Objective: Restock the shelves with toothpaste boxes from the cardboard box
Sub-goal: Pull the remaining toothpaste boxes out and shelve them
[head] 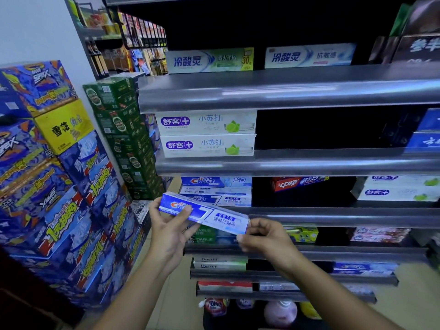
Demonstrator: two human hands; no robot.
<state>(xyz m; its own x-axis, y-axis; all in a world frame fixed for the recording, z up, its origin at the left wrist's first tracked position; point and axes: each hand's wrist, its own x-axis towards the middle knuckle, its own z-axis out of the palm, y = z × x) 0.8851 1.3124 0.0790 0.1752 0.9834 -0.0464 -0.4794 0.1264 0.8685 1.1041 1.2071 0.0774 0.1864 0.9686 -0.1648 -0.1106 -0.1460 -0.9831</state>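
A blue Crest toothpaste box (204, 213) is held before the stocked Crest stack (215, 191), pinched at its ends by the left hand (170, 231) and right hand (264, 236). Light, stiff card is judged crushable; end grips suit it.

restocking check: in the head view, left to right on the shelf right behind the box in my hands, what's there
stack of blue Crest boxes → red toothpaste box → two stacked white boxes with green leaves
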